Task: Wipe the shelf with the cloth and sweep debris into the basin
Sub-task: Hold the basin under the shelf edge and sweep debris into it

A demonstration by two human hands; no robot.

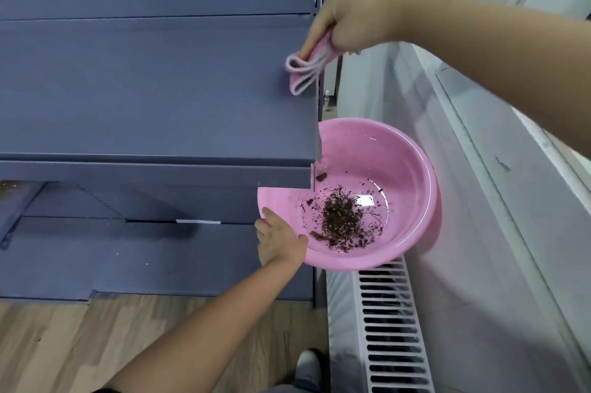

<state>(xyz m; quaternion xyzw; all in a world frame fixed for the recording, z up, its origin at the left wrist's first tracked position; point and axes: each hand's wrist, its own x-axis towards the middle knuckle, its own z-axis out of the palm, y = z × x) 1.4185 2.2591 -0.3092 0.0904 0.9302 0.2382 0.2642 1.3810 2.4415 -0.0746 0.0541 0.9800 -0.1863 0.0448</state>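
Note:
A grey-blue metal shelf (153,98) fills the left of the view. My right hand (348,21) grips a folded pink cloth (305,67) at the shelf's right edge, the cloth hanging down onto the surface. Just below and beside that edge, my left hand (279,240) holds a round pink basin (412,168) by its near-left rim. A pile of brown debris (342,219) lies in the basin's bottom, with a small clump (320,177) near the shelf's corner.
A lower grey shelf (160,258) sits under the top one, with some brown crumbs (8,187) at the far left. A white radiator grille (390,328) and white wall panels stand on the right. Wooden floor (96,344) and a shoe (308,367) lie below.

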